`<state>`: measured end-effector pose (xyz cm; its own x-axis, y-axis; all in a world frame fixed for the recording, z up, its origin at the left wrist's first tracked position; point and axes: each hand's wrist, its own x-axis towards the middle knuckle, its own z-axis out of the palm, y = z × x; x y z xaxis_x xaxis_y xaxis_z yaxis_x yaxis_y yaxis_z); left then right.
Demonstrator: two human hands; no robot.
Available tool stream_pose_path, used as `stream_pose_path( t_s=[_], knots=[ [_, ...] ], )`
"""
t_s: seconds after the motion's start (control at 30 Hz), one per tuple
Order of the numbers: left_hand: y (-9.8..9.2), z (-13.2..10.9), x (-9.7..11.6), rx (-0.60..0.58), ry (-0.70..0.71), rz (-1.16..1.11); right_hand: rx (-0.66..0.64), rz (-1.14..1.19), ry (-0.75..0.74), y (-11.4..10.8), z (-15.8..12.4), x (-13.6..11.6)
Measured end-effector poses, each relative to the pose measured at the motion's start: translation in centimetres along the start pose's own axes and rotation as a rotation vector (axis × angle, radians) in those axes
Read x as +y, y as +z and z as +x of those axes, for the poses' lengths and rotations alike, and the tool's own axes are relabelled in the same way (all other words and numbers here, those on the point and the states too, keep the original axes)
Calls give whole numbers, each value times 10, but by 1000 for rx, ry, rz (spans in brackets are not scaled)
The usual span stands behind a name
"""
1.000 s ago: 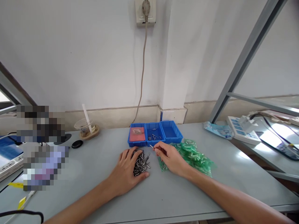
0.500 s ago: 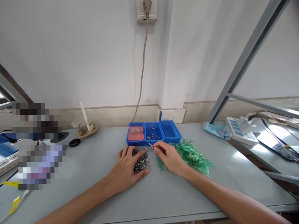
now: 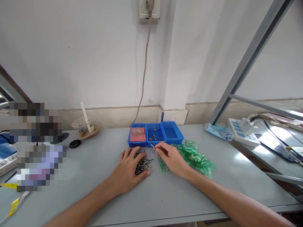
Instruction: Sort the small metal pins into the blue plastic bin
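My left hand (image 3: 129,170) lies palm down on a heap of small metal pins (image 3: 143,164), fingers spread over it. Just to the right, my right hand (image 3: 170,158) pinches one thin metal pin (image 3: 152,146) between thumb and forefinger, its tip pointing left toward the blue trays. Behind both hands stand three joined blue trays: the left one (image 3: 137,136) holds a pink pad, the middle one (image 3: 155,136) holds a few pins, the right one (image 3: 172,133) looks bare. A pile of green plastic packets (image 3: 196,157) lies under and beside my right wrist.
The grey table (image 3: 165,195) meets a white wall with a socket and hanging cable (image 3: 144,72). At the left stand a plastic cup with a straw (image 3: 84,126) and a black puck (image 3: 74,143). A power strip (image 3: 239,130) and a slanted metal frame (image 3: 251,60) are on the right.
The view has drifted slightly. My left hand's fingers have shifted a little over the pin heap. My right hand still holds its pin in nearly the same place.
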<state>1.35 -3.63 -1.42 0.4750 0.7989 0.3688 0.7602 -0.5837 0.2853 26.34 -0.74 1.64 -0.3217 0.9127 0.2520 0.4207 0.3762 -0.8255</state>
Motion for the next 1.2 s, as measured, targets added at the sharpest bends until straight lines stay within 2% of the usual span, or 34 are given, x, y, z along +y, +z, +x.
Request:
stream_pose_path(
  t_s=[0.3, 0.5, 0.77, 0.93, 1.13, 1.2],
  knots=[
    [-5, 1, 1, -1, 11, -41, -8, 24, 5, 3, 2, 5],
    [-5, 1, 0, 4, 9, -76, -74, 258, 50, 6, 1, 3],
    [-5, 2, 0, -12, 26, -75, -139, 395, 42, 11, 3, -4],
    [-6, 2, -1, -31, 50, -65, -90, 355, 52, 12, 3, -5],
    [-8, 3, -1, -83, 87, -35, -116, 441, 49, 11, 6, -9],
    [-9, 3, -1, -91, 81, -32, -71, 435, 69, 10, 8, -8]
  ],
)
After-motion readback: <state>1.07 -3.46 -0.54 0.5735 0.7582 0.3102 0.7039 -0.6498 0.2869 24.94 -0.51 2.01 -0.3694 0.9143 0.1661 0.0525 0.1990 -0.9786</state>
